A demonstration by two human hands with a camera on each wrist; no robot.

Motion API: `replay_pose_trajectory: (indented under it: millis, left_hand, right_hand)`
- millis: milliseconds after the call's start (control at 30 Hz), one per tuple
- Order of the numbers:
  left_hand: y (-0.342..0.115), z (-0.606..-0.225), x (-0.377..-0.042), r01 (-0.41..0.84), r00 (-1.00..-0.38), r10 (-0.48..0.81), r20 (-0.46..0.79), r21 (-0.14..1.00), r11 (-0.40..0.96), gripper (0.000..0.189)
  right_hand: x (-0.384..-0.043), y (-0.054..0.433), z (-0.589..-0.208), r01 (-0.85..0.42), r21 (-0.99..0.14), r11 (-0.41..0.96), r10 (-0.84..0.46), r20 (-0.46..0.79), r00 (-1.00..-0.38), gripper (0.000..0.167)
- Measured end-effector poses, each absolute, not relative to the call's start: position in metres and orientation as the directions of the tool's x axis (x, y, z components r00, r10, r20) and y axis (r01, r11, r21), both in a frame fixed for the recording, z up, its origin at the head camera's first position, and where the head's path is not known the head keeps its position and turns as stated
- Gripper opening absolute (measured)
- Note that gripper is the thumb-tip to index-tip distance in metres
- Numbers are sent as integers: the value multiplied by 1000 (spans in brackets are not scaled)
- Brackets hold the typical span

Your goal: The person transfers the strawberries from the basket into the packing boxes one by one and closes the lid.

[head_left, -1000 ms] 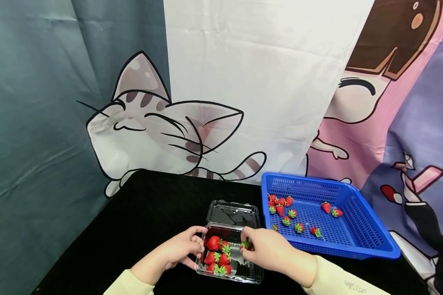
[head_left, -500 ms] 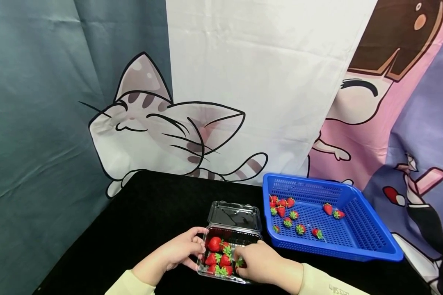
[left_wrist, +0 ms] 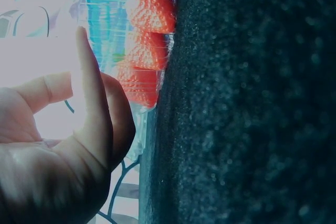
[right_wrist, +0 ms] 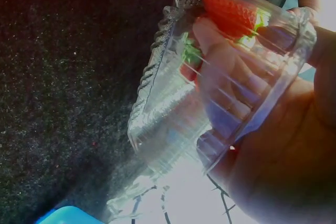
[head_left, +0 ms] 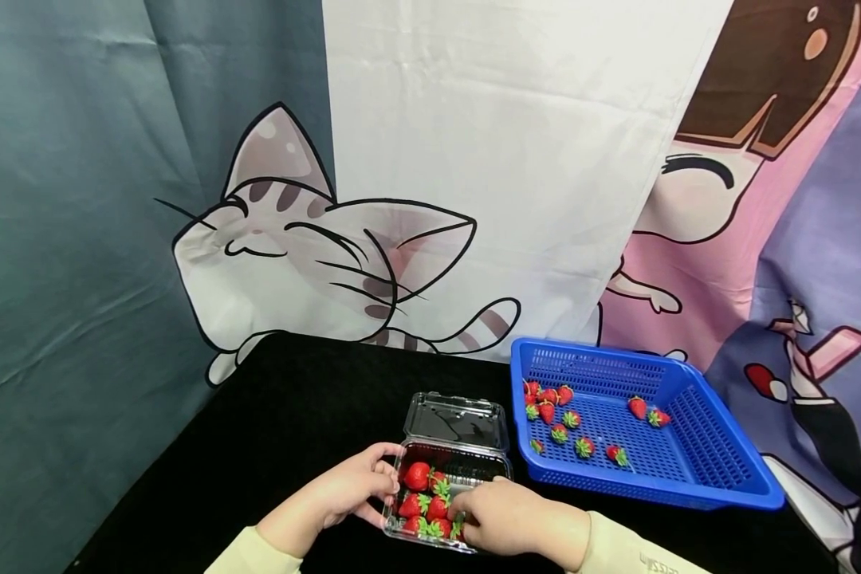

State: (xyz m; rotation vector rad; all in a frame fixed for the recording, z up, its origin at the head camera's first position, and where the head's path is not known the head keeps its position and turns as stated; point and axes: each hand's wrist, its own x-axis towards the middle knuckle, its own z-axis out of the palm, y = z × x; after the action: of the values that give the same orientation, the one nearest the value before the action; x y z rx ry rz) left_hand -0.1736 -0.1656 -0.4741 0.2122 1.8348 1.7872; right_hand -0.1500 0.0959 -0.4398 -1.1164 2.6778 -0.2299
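Note:
A clear plastic clamshell box [head_left: 489,461] stands with its lid [head_left: 456,422] folded back, strawberries [head_left: 417,477] grouped in its left part. My left hand [head_left: 355,488] grips the box's left side, fingers against the wall; the left wrist view shows strawberries [left_wrist: 152,9] through the plastic beside it. My right hand [head_left: 505,514] reaches inside near the front, its fingers pinching a strawberry [head_left: 458,529] by the front row. In the right wrist view that strawberry [right_wrist: 228,13] lies between fingertip and thumb, partly behind the clear wall.
A blue plastic basket [head_left: 646,490] sits to the right of the box, with several strawberries [head_left: 547,410] mostly at its left side. Black cloth [head_left: 287,414] covers the table. Behind it hangs a printed curtain [head_left: 531,159].
My right hand has moved from the box's back right toward its front, then slightly left, carrying the strawberry to the front row. My left hand has kept its hold on the box.

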Motion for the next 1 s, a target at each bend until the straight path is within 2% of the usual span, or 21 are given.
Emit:
replay_pose_trajectory:
  millis: [133, 433, 733, 1000]
  left_hand:
    - [-165, -475, -173, -265, -829, 486, -278, 959, 96, 65]
    - [-166, -478, -175, -255, -835, 477, -274, 961, 105, 64]
    - [-165, -478, -174, -254, -837, 474, -272, 962, 104, 63]
    - [-166, -478, -175, -258, -834, 477, -276, 960, 106, 64]
  right_hand:
    - [-151, 96, -440, -676, -240, 697, -715, -162, -680, 15]
    - [-150, 99, -434, -665, -297, 685, -714, -91, -694, 20]
    - [-155, 110, -413, -587, -424, 689, -655, -18, -756, 21]
    - [-164, 128, -385, -517, -430, 740, -551, 53, -833, 21]
